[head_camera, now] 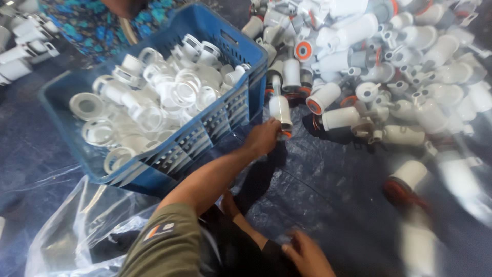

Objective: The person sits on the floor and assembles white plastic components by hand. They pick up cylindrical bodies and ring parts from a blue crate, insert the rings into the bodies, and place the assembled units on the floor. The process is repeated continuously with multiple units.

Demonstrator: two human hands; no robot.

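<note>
Currently left hand (262, 137) clamped on white valve part (280, 109) near blue crate (225, 115); right hand (307, 254) blurred, grip unclear. Could topple far pile (389, 66).

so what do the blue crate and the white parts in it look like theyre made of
Blue crate: looks like moulded plastic, matte, with slotted, ribbed walls. White parts: probably moulded plastic too, smooth and slightly glossy, with thin ring-shaped rims; motion blur leaves the finish uncertain.

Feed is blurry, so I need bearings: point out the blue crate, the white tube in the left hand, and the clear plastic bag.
blue crate (218, 120): head view, slatted front wall.
white tube (280, 109): head view, middle of its body.
left hand (262, 137): head view, back of hand.
clear plastic bag (77, 225): head view, crumpled sheet bottom left.
</note>
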